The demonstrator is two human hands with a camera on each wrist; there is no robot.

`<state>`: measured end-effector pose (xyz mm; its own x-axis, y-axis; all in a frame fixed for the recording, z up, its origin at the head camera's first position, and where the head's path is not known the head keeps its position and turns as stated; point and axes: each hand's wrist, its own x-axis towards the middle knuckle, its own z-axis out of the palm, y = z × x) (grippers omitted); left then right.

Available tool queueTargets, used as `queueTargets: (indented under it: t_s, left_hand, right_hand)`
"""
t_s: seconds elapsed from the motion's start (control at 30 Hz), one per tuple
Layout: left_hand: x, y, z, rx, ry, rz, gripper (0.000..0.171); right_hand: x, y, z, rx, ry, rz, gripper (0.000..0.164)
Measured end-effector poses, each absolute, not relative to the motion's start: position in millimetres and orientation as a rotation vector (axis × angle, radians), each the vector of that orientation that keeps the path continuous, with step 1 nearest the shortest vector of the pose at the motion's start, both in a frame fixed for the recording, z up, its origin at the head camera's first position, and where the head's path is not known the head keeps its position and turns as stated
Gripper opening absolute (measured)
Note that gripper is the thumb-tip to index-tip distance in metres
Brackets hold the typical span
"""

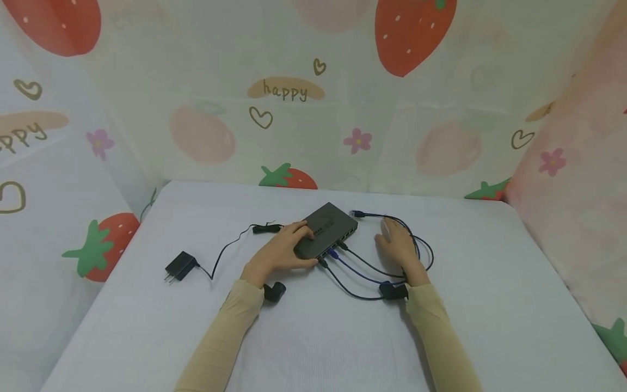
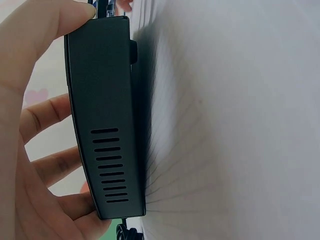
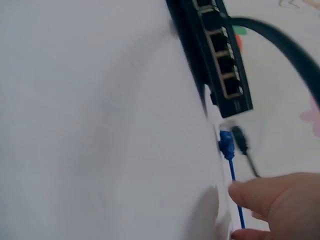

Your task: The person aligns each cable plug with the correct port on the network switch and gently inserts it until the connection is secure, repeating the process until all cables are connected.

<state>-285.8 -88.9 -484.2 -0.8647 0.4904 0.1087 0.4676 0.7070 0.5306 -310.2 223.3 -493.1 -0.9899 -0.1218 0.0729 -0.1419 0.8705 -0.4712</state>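
Note:
My left hand (image 1: 281,247) grips a dark flat network switch (image 1: 327,226) by its left end; in the left wrist view the thumb lies at the port-side corner and the fingers curl round the opposite edge of the vented switch (image 2: 102,115). Three network cables are in its front ports: a black plug (image 1: 343,246), a blue plug (image 1: 333,253) and another black plug (image 1: 322,263). My right hand (image 1: 398,245) is right of the switch among looped cables. In the right wrist view its thumb (image 3: 265,195) and a finger stand apart beside the cable of a loose blue plug (image 3: 227,145), with a dark plug (image 3: 239,137) alongside.
A black power adapter (image 1: 181,265) with prongs lies at the left on the white table (image 1: 333,348). Its thin cord runs to a tied black bundle (image 1: 266,229) behind my left hand. A strawberry-patterned backdrop (image 1: 357,109) encloses the table's back and sides.

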Motion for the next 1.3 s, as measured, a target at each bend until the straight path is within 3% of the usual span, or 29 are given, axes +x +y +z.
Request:
queueTargets:
  t_s: [0.47, 1.3]
  left_hand:
    - [-286, -89, -485, 0.833, 2.873, 0.865, 0.053]
    - [-281, -91, -493, 0.768, 2.85, 0.878, 0.07]
  right_hand:
    - [-314, 247, -488, 0.161, -2.97, 0.944, 0.047]
    - [-312, 253, -486, 0.153, -3.0, 0.971, 0.049]
